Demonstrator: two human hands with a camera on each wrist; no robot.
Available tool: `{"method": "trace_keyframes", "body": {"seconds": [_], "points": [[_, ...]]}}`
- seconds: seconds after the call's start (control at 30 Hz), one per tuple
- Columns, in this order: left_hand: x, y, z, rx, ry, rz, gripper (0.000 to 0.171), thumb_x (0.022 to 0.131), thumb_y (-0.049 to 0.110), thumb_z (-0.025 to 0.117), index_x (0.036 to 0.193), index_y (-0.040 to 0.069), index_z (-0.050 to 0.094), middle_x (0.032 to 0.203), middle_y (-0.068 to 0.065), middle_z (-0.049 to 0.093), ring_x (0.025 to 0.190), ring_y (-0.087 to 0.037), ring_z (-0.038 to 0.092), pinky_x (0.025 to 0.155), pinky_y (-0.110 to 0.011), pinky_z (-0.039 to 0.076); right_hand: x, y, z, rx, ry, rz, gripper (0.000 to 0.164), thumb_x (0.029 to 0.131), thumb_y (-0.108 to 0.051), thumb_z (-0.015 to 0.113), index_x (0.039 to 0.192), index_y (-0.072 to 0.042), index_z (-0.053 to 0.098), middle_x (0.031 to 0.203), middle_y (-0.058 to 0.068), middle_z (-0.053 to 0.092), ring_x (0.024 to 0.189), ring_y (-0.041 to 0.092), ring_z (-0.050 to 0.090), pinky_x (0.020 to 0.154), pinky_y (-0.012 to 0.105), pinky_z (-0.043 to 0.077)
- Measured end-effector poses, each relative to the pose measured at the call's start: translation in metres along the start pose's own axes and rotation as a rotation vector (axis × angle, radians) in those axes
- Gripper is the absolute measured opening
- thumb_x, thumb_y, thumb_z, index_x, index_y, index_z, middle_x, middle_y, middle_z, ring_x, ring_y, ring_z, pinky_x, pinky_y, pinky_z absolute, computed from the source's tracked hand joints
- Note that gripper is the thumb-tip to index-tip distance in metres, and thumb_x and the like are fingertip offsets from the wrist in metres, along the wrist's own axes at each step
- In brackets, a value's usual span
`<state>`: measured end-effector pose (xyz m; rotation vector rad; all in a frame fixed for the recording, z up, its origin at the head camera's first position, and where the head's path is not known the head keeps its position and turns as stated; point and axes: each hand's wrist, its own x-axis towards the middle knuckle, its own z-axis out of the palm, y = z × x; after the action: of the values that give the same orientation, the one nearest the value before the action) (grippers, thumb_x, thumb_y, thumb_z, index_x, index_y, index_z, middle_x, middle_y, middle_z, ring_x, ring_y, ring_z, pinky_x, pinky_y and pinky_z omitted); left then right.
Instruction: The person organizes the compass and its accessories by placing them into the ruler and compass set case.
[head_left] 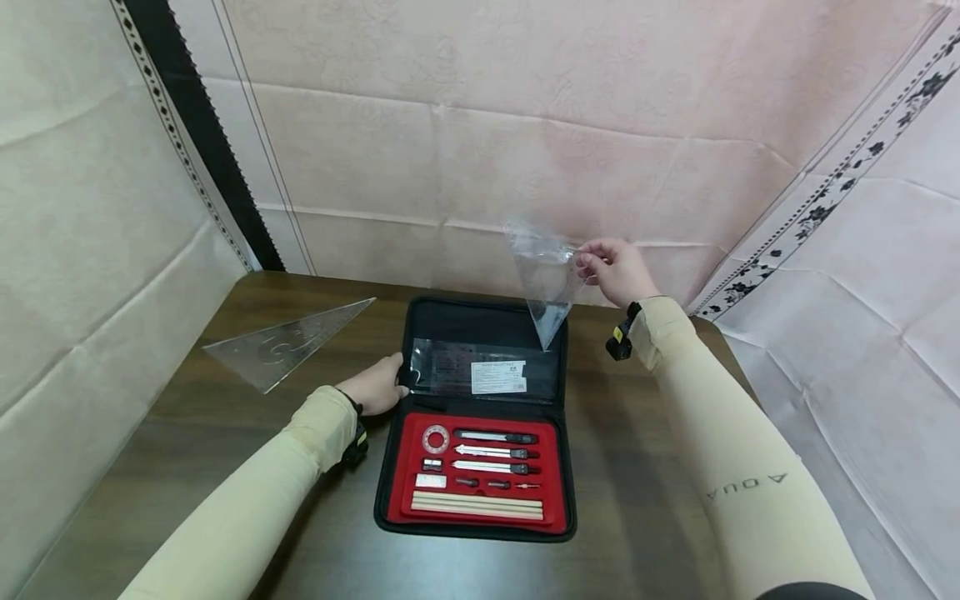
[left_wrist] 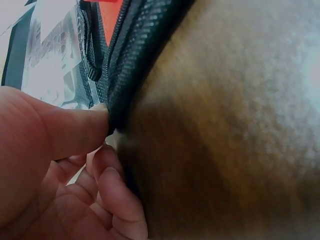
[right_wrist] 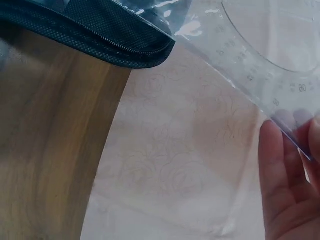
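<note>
A zip case (head_left: 384, 500) lies unfolded on the table, black outside with a red inner tray. At its left side, near the fold, my left hand (head_left: 375, 385) pinches the case's zipped edge (left_wrist: 120, 100) between thumb and fingers. Above the raised lid (head_left: 450, 321), my right hand (head_left: 618, 271) holds a clear set square (head_left: 543, 275) by its right edge, one point hanging down over the lid. Degree marks and a curved cutout show on this set square (right_wrist: 250, 60) in the right wrist view. Another clear set square (head_left: 288, 346) lies on the table to the left.
The red tray (head_left: 555, 517) holds compasses (head_left: 491, 452), a white eraser (head_left: 431, 481), pencils (head_left: 476, 504) and small parts. A clear pocket (head_left: 438, 367) with a white label (head_left: 498, 377) lines the lid. Cloth (head_left: 375, 150) hangs behind the wooden table (head_left: 637, 467).
</note>
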<state>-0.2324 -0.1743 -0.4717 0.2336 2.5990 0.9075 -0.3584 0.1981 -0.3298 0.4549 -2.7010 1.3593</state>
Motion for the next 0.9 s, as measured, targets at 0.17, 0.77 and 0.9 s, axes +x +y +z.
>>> {"method": "trace_keyframes", "body": {"seconds": [0.17,0.77,0.9], "points": [[-0.001,0.000,0.000,-0.006,0.004,-0.005,0.059,0.097,0.008,0.056,0.143,-0.011,0.025,0.140,-0.030,0.038,0.130,-0.036,0.038,0.106,-0.051,0.030,0.003,-0.001,0.005,-0.072,-0.072,-0.020,0.017,0.099,-0.004,0.053,0.108,0.004,0.064,0.097,0.020,0.067,0.087,0.029,0.066,0.070,0.027,0.054],[-0.001,0.001,0.001,0.010,-0.002,-0.014,0.061,0.098,0.010,0.055,0.146,-0.009,0.023,0.143,-0.030,0.034,0.133,-0.037,0.035,0.108,-0.051,0.028,0.001,-0.032,0.049,-0.328,-0.249,-0.229,0.019,0.098,-0.005,0.054,0.111,-0.003,0.068,0.098,0.012,0.067,0.088,0.023,0.061,0.078,0.038,0.048],[-0.001,0.001,0.001,0.035,-0.006,-0.021,0.064,0.099,0.011,0.053,0.147,-0.010,0.017,0.147,-0.032,0.028,0.137,-0.040,0.029,0.109,-0.051,0.026,-0.002,-0.038,0.069,-0.436,-0.263,-0.383,0.016,0.097,-0.007,0.057,0.106,-0.006,0.071,0.101,0.008,0.070,0.096,0.022,0.063,0.089,0.038,0.047]]}}
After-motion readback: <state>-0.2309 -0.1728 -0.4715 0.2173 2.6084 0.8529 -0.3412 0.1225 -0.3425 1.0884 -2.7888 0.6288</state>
